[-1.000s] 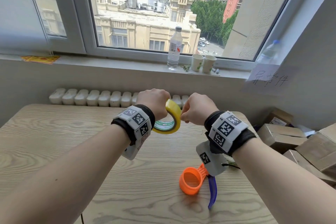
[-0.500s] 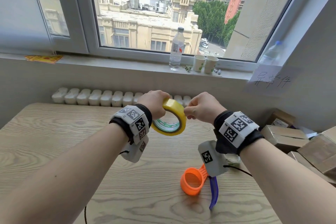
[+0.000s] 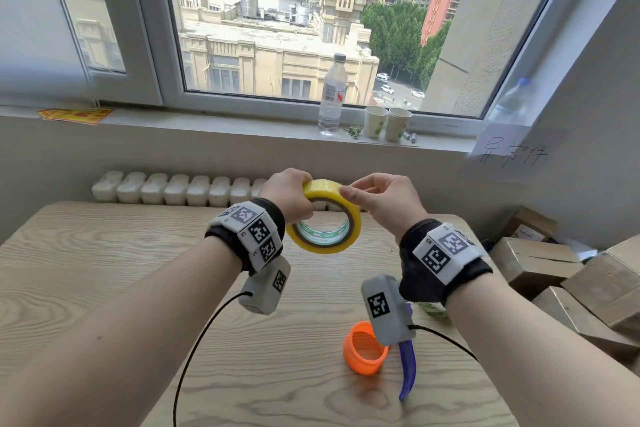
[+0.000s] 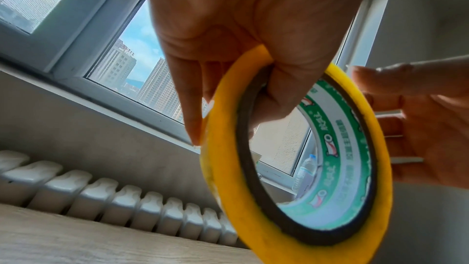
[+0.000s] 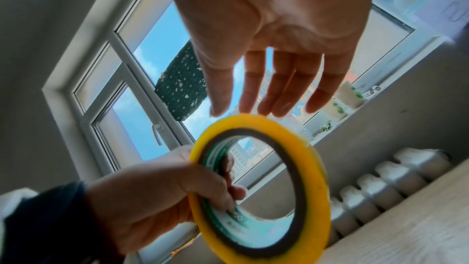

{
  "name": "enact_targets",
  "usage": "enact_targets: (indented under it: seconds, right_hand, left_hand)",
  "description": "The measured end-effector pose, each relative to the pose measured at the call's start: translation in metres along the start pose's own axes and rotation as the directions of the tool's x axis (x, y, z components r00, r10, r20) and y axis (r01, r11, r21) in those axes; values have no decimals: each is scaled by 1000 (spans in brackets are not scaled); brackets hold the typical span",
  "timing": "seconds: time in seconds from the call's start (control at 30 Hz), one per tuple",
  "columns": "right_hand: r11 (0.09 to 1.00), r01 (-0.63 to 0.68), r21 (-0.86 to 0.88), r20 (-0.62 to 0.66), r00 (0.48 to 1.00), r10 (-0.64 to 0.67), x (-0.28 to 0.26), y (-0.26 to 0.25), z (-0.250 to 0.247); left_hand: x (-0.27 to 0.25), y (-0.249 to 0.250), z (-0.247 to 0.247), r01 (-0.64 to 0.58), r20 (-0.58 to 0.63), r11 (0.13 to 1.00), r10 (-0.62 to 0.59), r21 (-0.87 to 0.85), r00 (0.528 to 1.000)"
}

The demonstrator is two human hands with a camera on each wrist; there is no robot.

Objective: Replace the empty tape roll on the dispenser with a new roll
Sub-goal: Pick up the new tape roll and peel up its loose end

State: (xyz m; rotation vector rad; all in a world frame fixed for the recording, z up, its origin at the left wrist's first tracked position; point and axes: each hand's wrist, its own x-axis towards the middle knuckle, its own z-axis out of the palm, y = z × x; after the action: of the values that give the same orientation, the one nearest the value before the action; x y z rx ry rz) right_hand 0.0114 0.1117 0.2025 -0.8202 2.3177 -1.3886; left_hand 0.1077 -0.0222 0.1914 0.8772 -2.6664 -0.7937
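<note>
A yellow tape roll (image 3: 325, 246) with a green-printed core hangs upright above the wooden table. My left hand (image 3: 294, 201) grips its left side, the thumb through the core and the fingers on the outer face, as the left wrist view shows on the roll (image 4: 228, 188). My right hand (image 3: 353, 192) touches the roll's top edge; in the right wrist view its fingertips (image 5: 248, 107) lie fairly straight against the yellow rim (image 5: 312, 178). The dispenser (image 3: 363, 352), an orange ring with a blue handle (image 3: 407, 371), lies on the table below my right wrist, partly hidden.
Cardboard boxes (image 3: 540, 263) are stacked at the table's right edge. A white radiator (image 3: 173, 187) runs behind the table (image 3: 104, 253). A water bottle (image 3: 332, 94) and two paper cups (image 3: 386, 121) stand on the sill. Black cables hang from both wrist cameras.
Both hands have lifted the roll a little and tipped its top towards me. My right hand has slid from the roll's right edge to its top, with the fingers less curled.
</note>
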Motion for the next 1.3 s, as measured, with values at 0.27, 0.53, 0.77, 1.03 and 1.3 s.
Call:
enact_targets:
  seconds: [0.27,0.53,0.77,1.03,1.3]
  right_hand:
    - [998,-55,-38,-10,998,54,2,-4,5]
    - [883,64,-466,-8,997,-76,-2,-9,13]
    - [972,-22,-235,-86,996,1,6,0,10]
    - [997,-76,1,-170,983,75,10,-6,-31]
    - [1000,-17,3,55,998,16,1,-5,-2]
  left_hand:
    - [-1,0,1,-50,-31,997,52,56,998]
    - [1,-5,-2,-112,-20,986,115,120,993]
    - [-5,-6,-6,-156,-4,987,156,49,988]
    - [-13,-17,3,-132,84,990,135,-40,987]
    - [-5,-13,-4,-168,22,977,173,-135,985]
